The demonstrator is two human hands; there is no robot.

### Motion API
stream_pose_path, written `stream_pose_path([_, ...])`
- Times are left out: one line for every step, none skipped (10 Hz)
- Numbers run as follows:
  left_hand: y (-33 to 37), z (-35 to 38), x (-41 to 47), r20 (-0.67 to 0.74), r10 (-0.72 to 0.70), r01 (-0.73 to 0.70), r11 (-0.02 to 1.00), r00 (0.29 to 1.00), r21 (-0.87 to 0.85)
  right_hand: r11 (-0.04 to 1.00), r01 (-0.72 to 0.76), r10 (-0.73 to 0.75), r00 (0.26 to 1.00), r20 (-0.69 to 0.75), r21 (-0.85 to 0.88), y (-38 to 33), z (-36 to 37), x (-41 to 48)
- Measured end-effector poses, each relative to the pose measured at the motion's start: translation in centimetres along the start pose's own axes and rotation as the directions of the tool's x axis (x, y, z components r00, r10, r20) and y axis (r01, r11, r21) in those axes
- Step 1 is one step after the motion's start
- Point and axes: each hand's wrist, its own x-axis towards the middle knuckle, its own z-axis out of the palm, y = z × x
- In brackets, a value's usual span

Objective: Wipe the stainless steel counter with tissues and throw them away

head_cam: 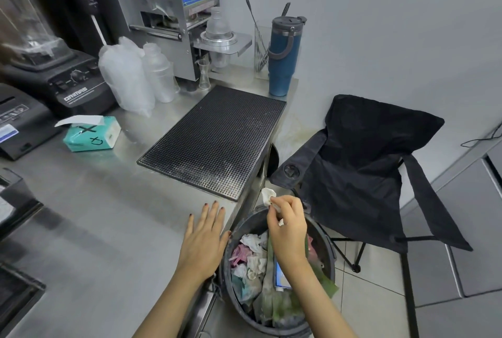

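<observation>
Head view: the right hand is off the table's right edge, over the open bin that stands on the floor just beside that edge. Its thumb and fingertips pinch a crumpled tissue. The wad sticks up and away from the fingers, above the bin's far rim, so the opening full of rubbish lies below it and slightly nearer the person. Letting go there looks likely to drop it inside, though it hangs close to the rim. The left hand lies flat on the steel table at its right edge, fingers straight and slightly spread, holding nothing. A tissue box sits towards the table's left side, well apart from both hands.
</observation>
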Motion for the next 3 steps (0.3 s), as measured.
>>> stream_pose_path([0.1,-0.4,-0.1,0.024,-0.009,0.008,1.000,1.000,0.027,0.981,-0.118,0.159,0.943,0.292,-0.151,2.3,1.6,-0.6])
stream_pose_path([0.1,-0.4,0.0,0.030,-0.013,0.012,0.999,0.999,0.034,0.915,-0.093,0.279,0.848,0.451,-0.391,4.4,2.1,-2.3])
stream_pose_path([0.0,-0.2,0.1,0.024,-0.026,0.025,0.999,0.999,0.036,0.913,-0.125,0.263,0.909,0.324,-0.389,4.8,1.4,-3.0])
